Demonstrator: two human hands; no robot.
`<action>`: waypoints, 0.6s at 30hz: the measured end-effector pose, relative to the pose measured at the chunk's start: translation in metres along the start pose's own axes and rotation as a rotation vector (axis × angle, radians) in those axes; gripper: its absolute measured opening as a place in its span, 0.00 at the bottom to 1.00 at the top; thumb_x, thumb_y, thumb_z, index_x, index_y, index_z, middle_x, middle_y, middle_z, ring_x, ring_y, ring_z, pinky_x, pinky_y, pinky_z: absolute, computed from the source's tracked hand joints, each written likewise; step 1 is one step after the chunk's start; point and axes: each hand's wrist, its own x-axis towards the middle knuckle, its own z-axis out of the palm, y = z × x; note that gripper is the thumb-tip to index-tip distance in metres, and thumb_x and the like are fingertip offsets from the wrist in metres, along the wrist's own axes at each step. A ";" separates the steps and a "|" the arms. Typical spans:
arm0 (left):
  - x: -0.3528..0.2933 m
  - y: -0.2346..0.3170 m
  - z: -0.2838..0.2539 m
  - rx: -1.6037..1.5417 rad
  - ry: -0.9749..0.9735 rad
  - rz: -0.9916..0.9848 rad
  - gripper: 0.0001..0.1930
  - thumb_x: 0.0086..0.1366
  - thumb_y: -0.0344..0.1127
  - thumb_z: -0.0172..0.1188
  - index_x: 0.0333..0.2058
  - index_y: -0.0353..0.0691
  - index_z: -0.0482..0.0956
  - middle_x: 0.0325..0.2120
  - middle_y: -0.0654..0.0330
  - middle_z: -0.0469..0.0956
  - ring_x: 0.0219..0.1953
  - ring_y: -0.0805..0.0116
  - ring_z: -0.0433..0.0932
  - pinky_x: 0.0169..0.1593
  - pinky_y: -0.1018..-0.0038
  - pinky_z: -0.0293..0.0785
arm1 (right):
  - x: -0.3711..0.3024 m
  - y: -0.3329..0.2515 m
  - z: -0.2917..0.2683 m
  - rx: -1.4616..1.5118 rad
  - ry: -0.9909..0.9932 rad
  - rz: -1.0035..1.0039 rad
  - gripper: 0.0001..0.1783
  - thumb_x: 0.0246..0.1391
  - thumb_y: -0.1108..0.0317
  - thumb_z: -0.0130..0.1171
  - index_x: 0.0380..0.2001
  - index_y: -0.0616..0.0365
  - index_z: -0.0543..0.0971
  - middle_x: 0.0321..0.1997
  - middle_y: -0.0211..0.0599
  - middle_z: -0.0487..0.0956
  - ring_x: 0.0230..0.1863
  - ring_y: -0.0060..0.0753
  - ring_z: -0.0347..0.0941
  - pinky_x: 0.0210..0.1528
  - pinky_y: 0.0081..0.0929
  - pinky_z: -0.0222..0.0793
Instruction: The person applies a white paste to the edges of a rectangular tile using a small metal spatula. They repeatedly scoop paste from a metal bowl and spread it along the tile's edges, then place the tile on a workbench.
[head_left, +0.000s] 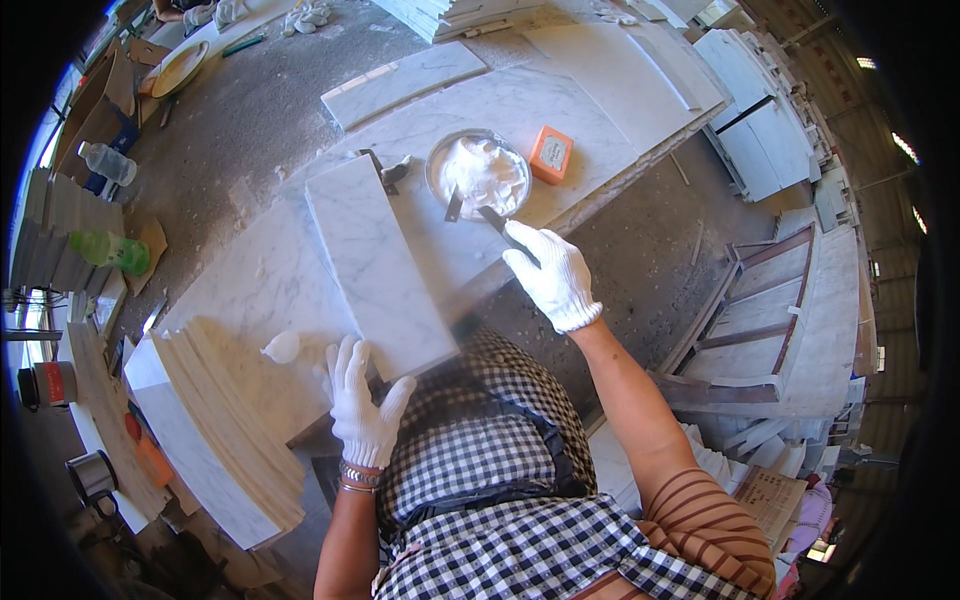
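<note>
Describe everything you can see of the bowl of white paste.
The bowl is round, with a thin greyish rim that looks metallic. Heaped with uneven white paste, it sits upright on a grey-veined marble surface. The gloved right hand holds a dark flat blade at its near rim; a second dark strip shows at the near-left. An orange box stands close on the right.

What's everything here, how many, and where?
marble slab: one, white, centre
bowl: one, grey, right of slab
paste: one heap, white, in bowl
blade: one, grey, in paste
tool: one, dark, at bowl
box: one, orange, right of bowl
slab stack: one, cream, near left
stone slabs: several, pale, upper right
clear bottle: one, colourless, upper left
green bottle: one, green, left
mug: one, silver, lower left
clutter: uncountable, mixed, left edge
left hand: one, white glove, by slab
right hand: one, white glove, holding tool
</note>
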 end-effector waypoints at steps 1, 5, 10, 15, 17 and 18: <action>0.000 0.000 0.000 0.006 -0.004 -0.010 0.40 0.59 0.46 0.78 0.66 0.38 0.72 0.68 0.46 0.72 0.74 0.38 0.63 0.78 0.42 0.47 | 0.001 0.000 0.000 -0.005 -0.009 0.000 0.20 0.59 0.66 0.71 0.54 0.59 0.84 0.46 0.46 0.87 0.46 0.51 0.84 0.48 0.39 0.80; 0.000 0.000 -0.001 0.005 0.003 0.016 0.40 0.58 0.46 0.78 0.66 0.37 0.72 0.67 0.45 0.72 0.74 0.38 0.63 0.78 0.42 0.47 | 0.001 -0.003 -0.004 -0.003 0.006 0.006 0.20 0.59 0.67 0.71 0.54 0.59 0.84 0.47 0.46 0.87 0.47 0.50 0.84 0.48 0.39 0.80; 0.002 0.001 0.001 -0.098 0.000 -0.006 0.41 0.57 0.45 0.79 0.66 0.37 0.71 0.67 0.43 0.71 0.73 0.36 0.63 0.77 0.41 0.50 | -0.014 -0.019 -0.016 0.011 -0.007 0.034 0.21 0.58 0.68 0.71 0.54 0.60 0.85 0.47 0.47 0.87 0.46 0.50 0.85 0.48 0.38 0.80; 0.000 0.002 -0.003 -0.038 -0.019 0.011 0.41 0.58 0.44 0.78 0.66 0.38 0.71 0.66 0.42 0.71 0.73 0.35 0.63 0.76 0.42 0.52 | -0.042 -0.053 -0.014 0.117 -0.116 -0.126 0.22 0.55 0.72 0.72 0.54 0.60 0.84 0.39 0.45 0.85 0.35 0.46 0.82 0.39 0.36 0.79; -0.001 0.002 -0.006 -0.010 -0.043 0.010 0.40 0.58 0.44 0.78 0.66 0.38 0.71 0.66 0.43 0.71 0.72 0.36 0.64 0.74 0.45 0.58 | -0.055 -0.069 -0.012 0.145 -0.201 -0.159 0.22 0.56 0.73 0.72 0.54 0.60 0.84 0.37 0.44 0.84 0.33 0.46 0.82 0.37 0.36 0.78; 0.000 0.003 -0.007 -0.010 -0.042 0.005 0.40 0.58 0.44 0.78 0.66 0.38 0.71 0.66 0.43 0.71 0.71 0.37 0.65 0.73 0.46 0.59 | -0.060 -0.076 -0.009 0.156 -0.206 -0.238 0.21 0.56 0.73 0.71 0.54 0.61 0.84 0.34 0.43 0.82 0.31 0.44 0.80 0.33 0.35 0.77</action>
